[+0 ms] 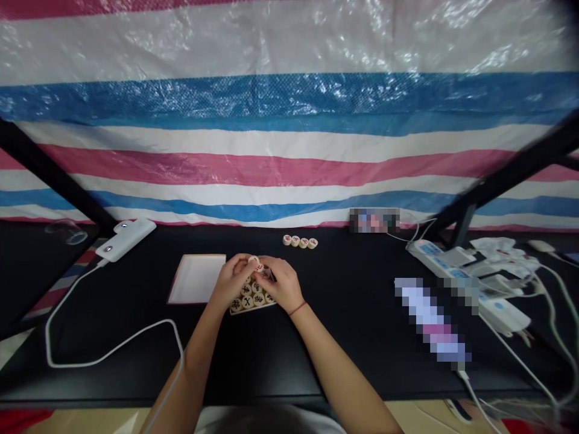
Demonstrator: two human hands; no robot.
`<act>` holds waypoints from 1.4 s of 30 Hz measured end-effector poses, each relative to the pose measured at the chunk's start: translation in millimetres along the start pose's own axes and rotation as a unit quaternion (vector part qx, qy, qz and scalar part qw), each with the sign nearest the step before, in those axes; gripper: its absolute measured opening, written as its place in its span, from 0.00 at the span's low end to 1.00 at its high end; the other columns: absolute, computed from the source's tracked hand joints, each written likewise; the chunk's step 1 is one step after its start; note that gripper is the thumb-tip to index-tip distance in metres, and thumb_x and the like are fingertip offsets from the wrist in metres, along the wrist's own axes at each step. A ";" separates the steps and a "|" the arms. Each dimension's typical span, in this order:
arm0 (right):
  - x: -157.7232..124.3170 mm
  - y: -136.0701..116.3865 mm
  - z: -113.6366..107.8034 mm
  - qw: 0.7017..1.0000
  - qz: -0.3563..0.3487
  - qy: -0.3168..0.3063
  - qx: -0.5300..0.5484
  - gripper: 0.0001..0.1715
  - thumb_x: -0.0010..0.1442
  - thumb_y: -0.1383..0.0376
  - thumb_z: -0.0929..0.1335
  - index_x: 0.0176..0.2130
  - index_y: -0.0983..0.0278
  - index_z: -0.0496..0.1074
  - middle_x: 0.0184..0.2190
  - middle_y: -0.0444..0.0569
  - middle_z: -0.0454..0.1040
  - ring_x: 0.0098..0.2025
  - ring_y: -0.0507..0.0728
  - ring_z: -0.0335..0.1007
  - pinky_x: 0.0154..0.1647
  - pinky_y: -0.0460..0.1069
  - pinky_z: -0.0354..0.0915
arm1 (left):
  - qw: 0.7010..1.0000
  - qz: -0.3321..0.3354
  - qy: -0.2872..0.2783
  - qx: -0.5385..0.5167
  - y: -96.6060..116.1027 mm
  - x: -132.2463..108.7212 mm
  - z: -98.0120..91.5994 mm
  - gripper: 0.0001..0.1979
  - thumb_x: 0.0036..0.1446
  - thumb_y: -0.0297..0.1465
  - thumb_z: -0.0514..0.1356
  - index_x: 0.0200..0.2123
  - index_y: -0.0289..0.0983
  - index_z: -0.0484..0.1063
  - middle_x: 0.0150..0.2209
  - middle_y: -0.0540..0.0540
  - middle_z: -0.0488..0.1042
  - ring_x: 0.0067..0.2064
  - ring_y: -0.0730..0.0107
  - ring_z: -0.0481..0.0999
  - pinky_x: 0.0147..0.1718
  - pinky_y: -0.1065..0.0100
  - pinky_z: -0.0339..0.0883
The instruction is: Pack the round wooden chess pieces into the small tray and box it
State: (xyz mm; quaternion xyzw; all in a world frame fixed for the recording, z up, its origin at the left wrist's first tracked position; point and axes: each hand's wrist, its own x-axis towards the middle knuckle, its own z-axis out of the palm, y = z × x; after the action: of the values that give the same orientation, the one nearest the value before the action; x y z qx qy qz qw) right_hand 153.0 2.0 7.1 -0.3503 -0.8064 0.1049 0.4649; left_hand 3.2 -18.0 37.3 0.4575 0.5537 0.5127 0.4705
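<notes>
My left hand (pixel 234 278) and my right hand (pixel 280 283) meet over a small white tray (pixel 235 313) filled with several round wooden chess pieces (pixel 248 301). Fingers of both hands pinch one round piece (pixel 255 263) lifted just above the tray. A red string circles my right wrist. Beyond the tray, a row of several more round pieces (pixel 300 242) lies flat on the black table (pixel 344 325). A white lid or card (pixel 197 278) lies flat just left of my left hand.
A white power bank (pixel 126 239) with a white cable (pixel 108 349) lies at the left. Power strips and plugs (pixel 474 271) crowd the right side. A clear glass (pixel 67 231) lies at the far left. A striped tarp hangs behind, and black frame bars slant at both sides.
</notes>
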 end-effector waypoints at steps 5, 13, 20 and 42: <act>-0.9 19.9 -6.3 0.992 0.108 0.050 -0.046 0.12 0.63 0.60 0.65 0.43 0.62 0.73 0.41 0.52 0.78 0.40 0.56 0.73 0.44 0.51 0.66 | 0.998 -0.008 0.064 -0.005 -4.4 3.3 -3.4 0.18 0.47 0.44 0.66 0.36 0.36 0.72 0.33 0.46 0.78 0.37 0.65 0.79 0.36 0.67 0.72; -12.0 63.0 -5.6 0.953 0.240 0.000 -0.187 0.10 0.62 0.63 0.65 0.38 0.64 0.74 0.37 0.53 0.75 0.37 0.58 0.68 0.40 0.51 0.61 | 0.992 0.024 0.115 -0.036 -19.5 10.1 -4.3 0.22 0.47 0.41 0.66 0.45 0.37 0.72 0.40 0.44 0.78 0.42 0.65 0.79 0.44 0.63 0.71; -6.9 52.6 -5.8 0.962 0.227 0.048 -0.147 0.15 0.61 0.64 0.63 0.44 0.64 0.75 0.39 0.55 0.73 0.40 0.59 0.69 0.43 0.54 0.65 | 0.990 0.066 0.110 0.052 -22.4 9.3 -2.7 0.19 0.51 0.36 0.63 0.47 0.38 0.72 0.41 0.44 0.77 0.39 0.68 0.78 0.41 0.65 0.72; -9.8 74.4 -4.0 0.962 0.222 0.043 -0.154 0.10 0.61 0.62 0.65 0.39 0.64 0.73 0.36 0.52 0.76 0.39 0.59 0.68 0.44 0.53 0.63 | 0.912 0.241 0.006 0.333 -22.7 -2.6 8.1 0.20 0.59 0.31 0.55 0.55 0.41 0.65 0.39 0.46 0.75 0.40 0.65 0.75 0.45 0.63 0.67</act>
State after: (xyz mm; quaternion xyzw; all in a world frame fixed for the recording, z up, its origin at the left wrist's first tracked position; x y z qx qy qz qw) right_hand 194.3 49.4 -34.2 -0.5919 -0.6941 0.0649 0.4045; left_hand 11.0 -20.7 14.5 0.7040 0.5679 0.3992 0.1504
